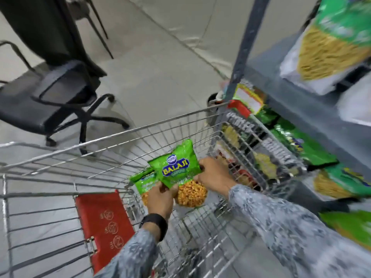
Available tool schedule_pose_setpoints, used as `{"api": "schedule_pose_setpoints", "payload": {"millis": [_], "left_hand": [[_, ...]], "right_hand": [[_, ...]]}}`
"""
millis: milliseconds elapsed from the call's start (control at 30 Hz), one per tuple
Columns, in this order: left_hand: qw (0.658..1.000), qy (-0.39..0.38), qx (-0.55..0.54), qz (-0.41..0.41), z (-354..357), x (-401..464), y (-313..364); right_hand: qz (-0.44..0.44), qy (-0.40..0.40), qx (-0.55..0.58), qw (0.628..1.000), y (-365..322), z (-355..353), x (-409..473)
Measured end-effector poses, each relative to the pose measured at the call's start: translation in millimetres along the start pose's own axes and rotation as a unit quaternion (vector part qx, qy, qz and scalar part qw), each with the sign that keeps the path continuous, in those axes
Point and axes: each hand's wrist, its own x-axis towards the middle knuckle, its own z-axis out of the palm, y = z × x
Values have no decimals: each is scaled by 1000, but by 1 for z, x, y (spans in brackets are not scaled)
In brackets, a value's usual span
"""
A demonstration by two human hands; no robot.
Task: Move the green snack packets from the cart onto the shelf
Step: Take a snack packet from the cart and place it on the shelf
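Two green snack packets are held above the wire cart point(156, 125). The front packet point(178, 167) shows blue and yellow lettering and an orange snack picture; the second packet point(143, 182) sits behind it to the left. My left hand point(160, 199) grips their lower edges from below. My right hand point(214, 175) pinches the front packet's right edge. The grey metal shelf point(297, 101) stands to the right, with more green packets point(301, 145) lying on its levels.
A red fold-down child seat flap point(104, 223) sits inside the cart near me. A black office chair point(54, 101) stands on the floor to the left. More snack packets point(339, 37) fill the upper shelf. The shelf's upright post point(247, 43) rises beside the cart's far corner.
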Motion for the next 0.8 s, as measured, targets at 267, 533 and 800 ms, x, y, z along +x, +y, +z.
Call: {"api": "schedule_pose_setpoints", "payload": {"millis": [267,533,800], "left_hand": [[939,-145,57,305,55,-178,168],[826,-354,103,426,250,-307,246],[831,-283,224,423,329,-308,223]], "right_hand": [[-16,338,93,937,53,-174,-214],[116,551,149,813,195,-279,-345],[136,527,338,768,283,-270,-315]]}}
